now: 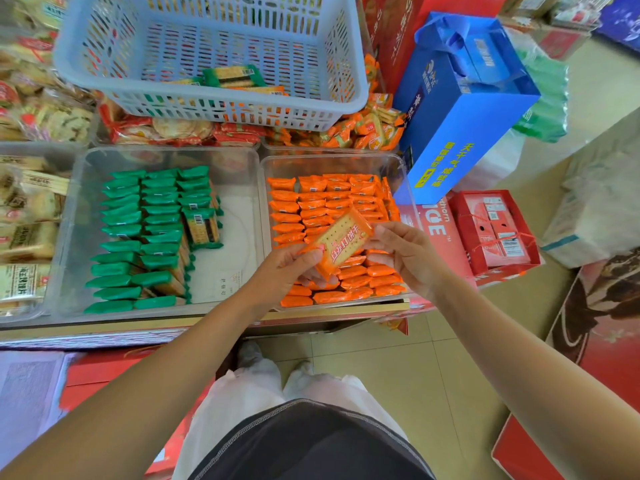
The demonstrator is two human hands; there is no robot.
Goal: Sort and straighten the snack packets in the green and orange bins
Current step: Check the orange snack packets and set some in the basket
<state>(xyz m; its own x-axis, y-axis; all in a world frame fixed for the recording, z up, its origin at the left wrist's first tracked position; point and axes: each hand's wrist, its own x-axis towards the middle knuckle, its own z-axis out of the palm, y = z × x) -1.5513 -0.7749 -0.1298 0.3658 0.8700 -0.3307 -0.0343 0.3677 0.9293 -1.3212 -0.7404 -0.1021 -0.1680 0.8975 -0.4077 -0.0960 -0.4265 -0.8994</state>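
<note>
An orange cracker packet point(341, 240) is held flat above the right clear bin point(332, 161), face up. My left hand point(287, 268) pinches its near-left end and my right hand point(403, 251) pinches its far-right end. Below it the bin holds rows of orange packets point(311, 206) standing on edge. The left clear bin point(86, 168) holds rows of green packets point(156, 216) on edge, with one green packet point(202, 228) lying face up on the third row; its right part shows bare bottom.
A grey slotted basket point(214, 112) with a few green and orange packets sits behind the bins on heaps of snacks. A blue gift bag point(460, 109) leans at the right. Red boxes point(495, 230) and tiled floor lie to the right; more snack bins to the left.
</note>
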